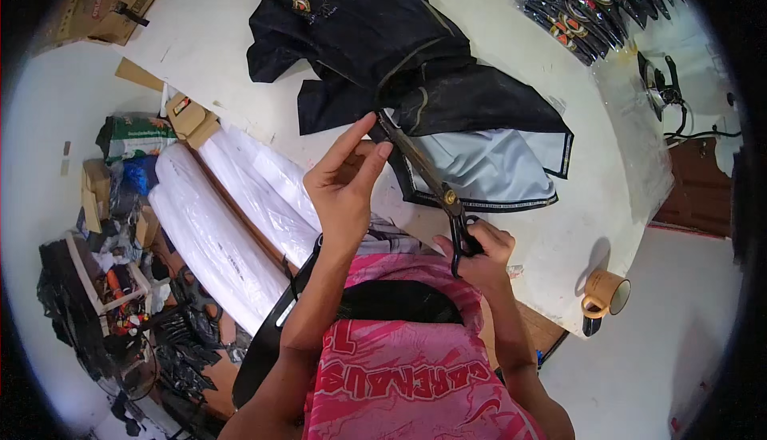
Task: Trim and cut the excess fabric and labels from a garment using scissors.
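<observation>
A pair of large black-handled scissors [423, 167] is in my right hand [489, 253], whose fingers and thumb are in the handle loops. The long blades point up and left over the garment, close together. At their tip is my left hand [345, 172], index finger and thumb stretched out and apart, the other fingers curled. I see nothing plainly held in it. Beyond lies a black jacket [351, 28] with a small badge and thin pale piping, rumpled on the white table [208, 48]. Its pale grey lining [487, 164] shows at the near edge, bordered by a patterned black band.
White plastic-wrapped rolls [216, 236] stand at the left, near a pile of scraps and bags [172, 320]. A cardboard box [108, 8] sits far left. Packed black garments [591, 0] lie far right. A tan mug [605, 293] stands at the right table edge.
</observation>
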`<act>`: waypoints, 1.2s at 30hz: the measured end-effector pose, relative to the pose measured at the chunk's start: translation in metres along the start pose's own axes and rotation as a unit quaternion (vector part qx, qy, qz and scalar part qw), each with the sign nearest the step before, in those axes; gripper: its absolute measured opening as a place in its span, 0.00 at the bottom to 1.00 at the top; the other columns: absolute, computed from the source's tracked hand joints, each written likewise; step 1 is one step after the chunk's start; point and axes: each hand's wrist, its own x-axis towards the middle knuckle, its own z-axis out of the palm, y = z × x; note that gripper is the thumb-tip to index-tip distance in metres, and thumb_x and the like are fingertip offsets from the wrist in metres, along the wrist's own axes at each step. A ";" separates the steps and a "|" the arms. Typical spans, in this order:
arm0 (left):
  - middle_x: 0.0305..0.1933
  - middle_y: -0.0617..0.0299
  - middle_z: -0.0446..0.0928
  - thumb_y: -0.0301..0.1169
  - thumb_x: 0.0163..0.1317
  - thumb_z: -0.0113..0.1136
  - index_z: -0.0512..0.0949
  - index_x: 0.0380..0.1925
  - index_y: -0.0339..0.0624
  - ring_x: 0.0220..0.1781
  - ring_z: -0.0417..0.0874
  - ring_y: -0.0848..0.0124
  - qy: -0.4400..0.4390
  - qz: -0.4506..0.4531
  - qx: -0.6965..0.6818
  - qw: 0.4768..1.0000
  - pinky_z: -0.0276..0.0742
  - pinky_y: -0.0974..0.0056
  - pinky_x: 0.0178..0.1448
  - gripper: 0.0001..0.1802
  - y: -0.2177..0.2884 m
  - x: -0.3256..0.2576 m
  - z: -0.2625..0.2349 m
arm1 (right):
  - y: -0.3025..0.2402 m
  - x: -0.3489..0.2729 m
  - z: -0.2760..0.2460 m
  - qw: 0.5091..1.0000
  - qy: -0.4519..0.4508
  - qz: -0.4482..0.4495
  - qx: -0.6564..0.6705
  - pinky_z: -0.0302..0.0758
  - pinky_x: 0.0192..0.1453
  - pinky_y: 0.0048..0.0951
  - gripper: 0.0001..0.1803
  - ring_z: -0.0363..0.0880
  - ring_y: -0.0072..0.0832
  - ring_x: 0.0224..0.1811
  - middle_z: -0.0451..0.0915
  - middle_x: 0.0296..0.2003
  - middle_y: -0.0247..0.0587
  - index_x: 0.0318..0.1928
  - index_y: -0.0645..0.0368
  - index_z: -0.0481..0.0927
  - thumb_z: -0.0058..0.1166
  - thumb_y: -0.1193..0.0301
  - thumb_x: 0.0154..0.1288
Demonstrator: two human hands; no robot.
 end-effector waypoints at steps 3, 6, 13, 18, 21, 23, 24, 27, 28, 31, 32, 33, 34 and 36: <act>0.32 0.67 0.79 0.16 0.57 0.63 0.79 0.53 0.38 0.33 0.74 0.84 -0.007 0.016 -0.005 1.000 0.68 0.77 0.38 0.22 0.000 0.001 0.000 | 0.002 0.000 0.002 1.000 0.001 -0.014 -0.004 0.61 0.18 0.24 0.20 0.63 0.25 0.13 0.66 0.13 0.35 0.20 0.59 0.72 0.76 0.72 0.39; 0.32 0.67 0.79 0.16 0.57 0.63 0.79 0.53 0.38 0.33 0.74 0.84 0.000 0.007 0.005 1.000 0.68 0.78 0.38 0.22 0.000 0.001 0.000 | 0.003 0.000 0.003 1.000 0.004 -0.024 -0.008 0.61 0.18 0.24 0.20 0.63 0.26 0.13 0.66 0.13 0.35 0.20 0.59 0.71 0.76 0.72 0.39; 0.31 0.67 0.78 0.15 0.56 0.63 0.78 0.52 0.37 0.32 0.73 0.83 -0.003 0.018 0.004 1.000 0.67 0.77 0.37 0.22 -0.001 0.001 0.001 | 0.002 0.000 0.000 1.000 -0.013 -0.017 -0.007 0.62 0.18 0.25 0.21 0.64 0.26 0.13 0.66 0.13 0.35 0.19 0.58 0.71 0.77 0.71 0.38; 0.32 0.67 0.77 0.13 0.56 0.63 0.78 0.52 0.36 0.32 0.73 0.82 -0.010 0.033 0.020 0.999 0.68 0.77 0.38 0.22 -0.001 -0.001 0.000 | 0.000 0.001 0.002 1.000 -0.008 -0.003 0.013 0.62 0.19 0.26 0.21 0.64 0.26 0.13 0.67 0.13 0.34 0.19 0.58 0.71 0.77 0.69 0.38; 0.37 0.62 0.82 0.17 0.56 0.64 0.79 0.52 0.38 0.37 0.79 0.80 -0.020 0.046 0.030 0.998 0.75 0.75 0.45 0.21 -0.001 -0.001 -0.001 | -0.001 0.001 0.000 1.000 -0.007 -0.014 0.006 0.62 0.19 0.25 0.21 0.64 0.25 0.13 0.67 0.12 0.33 0.19 0.58 0.71 0.77 0.69 0.38; 0.37 0.62 0.82 0.17 0.56 0.65 0.79 0.52 0.38 0.37 0.79 0.80 -0.019 0.042 0.031 0.998 0.75 0.75 0.44 0.21 -0.001 -0.002 0.000 | 0.000 -0.001 -0.002 0.999 -0.033 -0.012 -0.009 0.67 0.19 0.25 0.18 0.72 0.26 0.15 0.73 0.17 0.34 0.21 0.57 0.74 0.76 0.70 0.41; 0.37 0.62 0.82 0.17 0.56 0.65 0.79 0.52 0.38 0.37 0.79 0.80 -0.021 0.053 0.030 0.998 0.75 0.75 0.44 0.21 -0.001 -0.001 0.000 | 0.000 -0.002 -0.002 0.999 -0.032 -0.012 -0.009 0.67 0.19 0.25 0.18 0.72 0.26 0.15 0.73 0.17 0.34 0.21 0.57 0.74 0.76 0.70 0.41; 0.37 0.62 0.82 0.17 0.56 0.65 0.79 0.52 0.39 0.37 0.79 0.80 -0.018 0.061 0.022 0.998 0.75 0.75 0.44 0.21 -0.001 -0.002 0.001 | 0.004 -0.005 0.002 0.999 -0.032 -0.012 -0.030 0.66 0.18 0.26 0.19 0.72 0.26 0.14 0.72 0.16 0.34 0.20 0.57 0.72 0.76 0.70 0.41; 0.37 0.63 0.79 0.14 0.55 0.63 0.79 0.52 0.36 0.36 0.76 0.80 -0.019 0.056 0.024 0.998 0.73 0.75 0.44 0.22 -0.001 -0.002 0.001 | 0.004 -0.005 0.003 0.999 -0.025 -0.014 -0.028 0.66 0.18 0.26 0.19 0.72 0.27 0.14 0.72 0.15 0.34 0.19 0.56 0.72 0.76 0.69 0.41; 0.37 0.63 0.79 0.14 0.55 0.63 0.79 0.52 0.36 0.36 0.76 0.80 -0.016 0.054 0.026 0.998 0.73 0.75 0.44 0.22 -0.001 -0.001 0.001 | 0.005 -0.005 0.004 1.000 -0.023 -0.009 -0.014 0.66 0.18 0.26 0.20 0.71 0.27 0.14 0.71 0.15 0.34 0.19 0.56 0.72 0.76 0.68 0.41; 0.36 0.63 0.81 0.16 0.56 0.65 0.79 0.51 0.38 0.37 0.79 0.80 -0.011 0.046 0.030 0.998 0.75 0.75 0.43 0.21 -0.001 -0.001 0.000 | 0.004 -0.005 0.004 1.000 -0.027 -0.001 -0.003 0.66 0.18 0.27 0.20 0.71 0.27 0.14 0.71 0.15 0.34 0.19 0.56 0.72 0.76 0.68 0.41; 0.36 0.63 0.81 0.16 0.56 0.65 0.79 0.51 0.38 0.37 0.79 0.80 -0.013 0.057 0.026 0.998 0.75 0.75 0.43 0.21 -0.001 -0.001 0.000 | 0.004 -0.004 0.004 1.000 -0.027 -0.001 -0.003 0.66 0.18 0.27 0.20 0.71 0.27 0.14 0.71 0.15 0.34 0.19 0.56 0.72 0.76 0.68 0.41; 0.36 0.63 0.81 0.16 0.56 0.65 0.79 0.51 0.38 0.37 0.79 0.80 -0.013 0.054 0.020 0.998 0.75 0.75 0.43 0.21 -0.001 -0.001 0.000 | 0.003 -0.004 0.003 1.000 -0.023 -0.004 0.005 0.64 0.19 0.25 0.20 0.68 0.25 0.14 0.69 0.14 0.34 0.19 0.58 0.72 0.76 0.69 0.40; 0.36 0.63 0.81 0.16 0.56 0.64 0.79 0.51 0.38 0.37 0.79 0.80 -0.013 0.050 0.014 0.999 0.75 0.75 0.43 0.21 0.000 0.000 0.000 | 0.001 -0.002 0.003 1.000 -0.020 -0.006 0.013 0.62 0.19 0.23 0.20 0.64 0.23 0.13 0.68 0.13 0.34 0.19 0.59 0.72 0.77 0.71 0.39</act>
